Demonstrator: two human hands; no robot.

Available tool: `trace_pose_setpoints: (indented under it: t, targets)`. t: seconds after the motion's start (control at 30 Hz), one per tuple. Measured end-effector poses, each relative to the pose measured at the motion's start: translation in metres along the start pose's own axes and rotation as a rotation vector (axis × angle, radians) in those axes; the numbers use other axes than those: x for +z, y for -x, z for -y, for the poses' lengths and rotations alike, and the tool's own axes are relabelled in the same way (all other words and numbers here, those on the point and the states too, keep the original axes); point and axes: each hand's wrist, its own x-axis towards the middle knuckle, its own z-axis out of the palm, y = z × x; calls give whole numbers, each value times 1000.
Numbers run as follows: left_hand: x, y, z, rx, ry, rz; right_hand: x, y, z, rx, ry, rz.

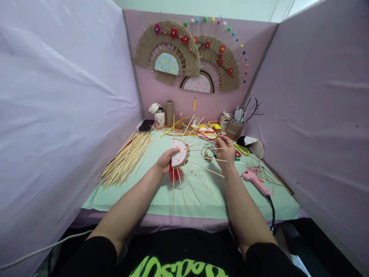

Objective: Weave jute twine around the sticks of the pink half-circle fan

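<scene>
My left hand (165,161) is closed on a half-round fan piece (179,153) with a pink-dotted white face and a brown corded rim, the thumb lying on its face. Thin wooden sticks (206,168) fan out from the curved rim to the right, up and down. Below the piece hangs a red tassel (175,175). My right hand (226,151) is raised at the outer ends of the right-hand sticks, thumb and fingertips pinched at the tip of one wooden stick. Other sticks pass in front of that palm and wrist.
A pile of loose sticks (127,159) lies at left, near a dark phone (146,125). At right are a pink glue gun (256,181), yellow-handled scissors (242,149) and a holder (235,129) with twigs. Orange and yellow strips (175,130) lie behind. Decorated fans (173,46) hang on the back panel.
</scene>
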Motion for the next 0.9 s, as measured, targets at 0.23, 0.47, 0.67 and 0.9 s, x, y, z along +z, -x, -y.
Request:
trace_pose_setpoints:
  t: [0.23, 0.47, 0.67, 0.9]
  targets:
    - [-3, -6, -5, -19, 13, -154, 1, 2, 8, -3, -307, 67]
    - [-4, -5, -2, -147, -67, -108, -4, 1, 12, 22, -380, 73]
    - [-3, 2, -1, -158, -70, 30, -6, -4, 7, 171, -413, 61]
    - [-10, 5, 12, -209, -188, 270, 4, 2, -11, 146, -104, 69]
